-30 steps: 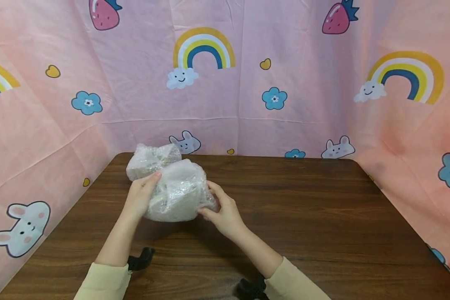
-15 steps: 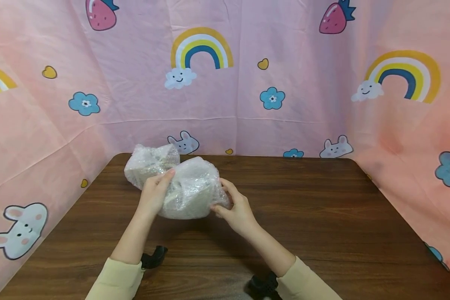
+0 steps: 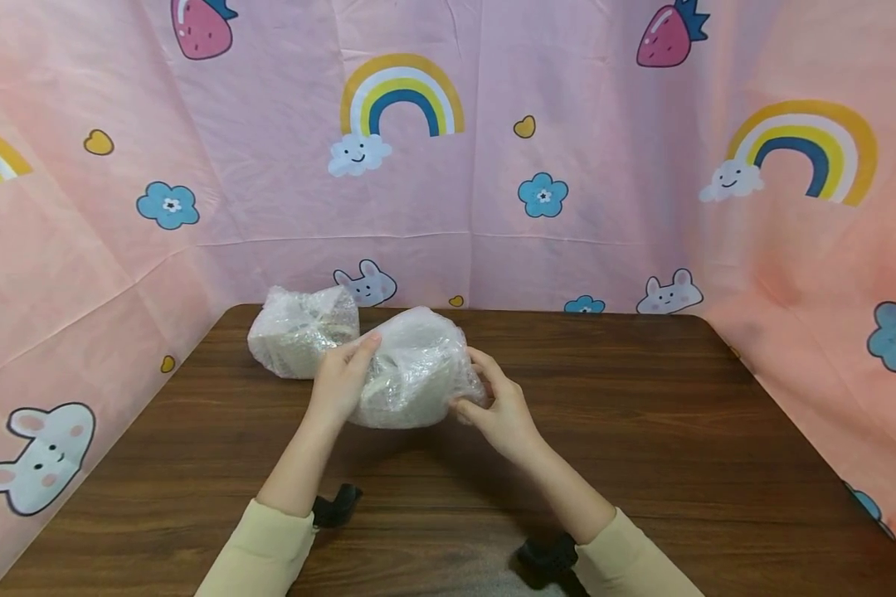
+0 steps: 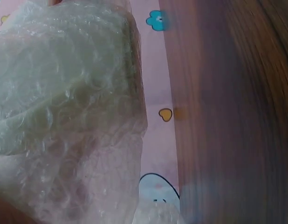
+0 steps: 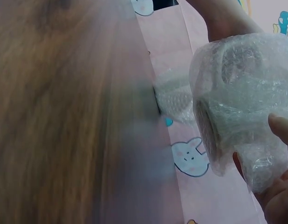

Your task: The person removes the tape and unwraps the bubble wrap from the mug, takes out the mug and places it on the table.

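Observation:
Both hands hold a bubble-wrapped bundle [image 3: 411, 373] over the middle-left part of the table. My left hand [image 3: 339, 381] grips its left side, thumb on top. On the opposite side, my right hand [image 3: 504, 414] pinches the loose end of the wrap. Through the clear plastic, a pale, greenish-white rounded thing shows; its kind I cannot tell. The wrapped bundle [image 4: 69, 93] fills the left half of the left wrist view. In the right wrist view, right-hand fingers [image 5: 279, 128] lie against the wrap.
A second bubble-wrapped bundle [image 3: 299, 336] sits at the table's back left corner, just behind the left hand. The dark wooden table [image 3: 642, 414] ends at a pink patterned cloth [image 3: 493, 182] along the back and sides. Black wrist mounts [image 3: 336, 506] hang below both forearms.
Both hands have carried the held bundle to the right and slightly back, away from the second bundle, which now shows more fully. The second bundle stays in place.

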Tool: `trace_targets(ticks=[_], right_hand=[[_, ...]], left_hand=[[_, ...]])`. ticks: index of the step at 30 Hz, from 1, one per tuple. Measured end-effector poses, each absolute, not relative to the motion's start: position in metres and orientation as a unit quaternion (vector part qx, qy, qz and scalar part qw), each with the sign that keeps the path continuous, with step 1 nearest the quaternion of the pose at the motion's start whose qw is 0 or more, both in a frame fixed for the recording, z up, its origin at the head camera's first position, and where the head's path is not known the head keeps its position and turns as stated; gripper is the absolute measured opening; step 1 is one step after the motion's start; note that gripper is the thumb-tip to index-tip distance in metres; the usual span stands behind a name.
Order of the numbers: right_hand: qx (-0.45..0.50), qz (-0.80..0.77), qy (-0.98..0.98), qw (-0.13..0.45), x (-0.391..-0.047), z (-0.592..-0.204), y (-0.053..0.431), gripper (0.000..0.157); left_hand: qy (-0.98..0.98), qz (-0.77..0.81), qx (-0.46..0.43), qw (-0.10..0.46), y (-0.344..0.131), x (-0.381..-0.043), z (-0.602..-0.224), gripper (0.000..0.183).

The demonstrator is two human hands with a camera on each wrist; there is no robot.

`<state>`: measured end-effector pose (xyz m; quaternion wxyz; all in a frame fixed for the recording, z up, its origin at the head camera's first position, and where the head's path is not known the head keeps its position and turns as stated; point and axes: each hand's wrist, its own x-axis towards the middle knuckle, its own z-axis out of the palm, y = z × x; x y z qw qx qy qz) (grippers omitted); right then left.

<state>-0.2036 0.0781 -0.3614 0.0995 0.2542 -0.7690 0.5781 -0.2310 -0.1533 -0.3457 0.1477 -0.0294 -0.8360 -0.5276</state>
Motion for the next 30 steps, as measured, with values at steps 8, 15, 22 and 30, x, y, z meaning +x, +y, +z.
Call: trace_targets(ticks=[8,15,22,30], right_hand=[[0.242,0.592,-0.764,0.087,-0.206,-0.36,0.096,0.064],[0.235,0.604,-0.758,0.072,-0.21,-0.363,0.113,0.064],[0.229,0.607,-0.758,0.069,-0.212,-0.366,0.13,0.064],[0.244,0.583,-0.768,0.099,-0.216,-0.367,0.144,0.062]], left_hand=[[-0.835,-0.534,-0.093,0.096,-0.145,-0.232,-0.347,0.056],[-0.824,-0.544,-0.158,0.032,-0.14,-0.232,-0.35,0.062],[-0.785,-0.576,-0.225,-0.045,-0.135,-0.235,-0.353,0.082],[-0.763,-0.57,-0.288,-0.097,-0.131,-0.241,-0.358,0.099]])
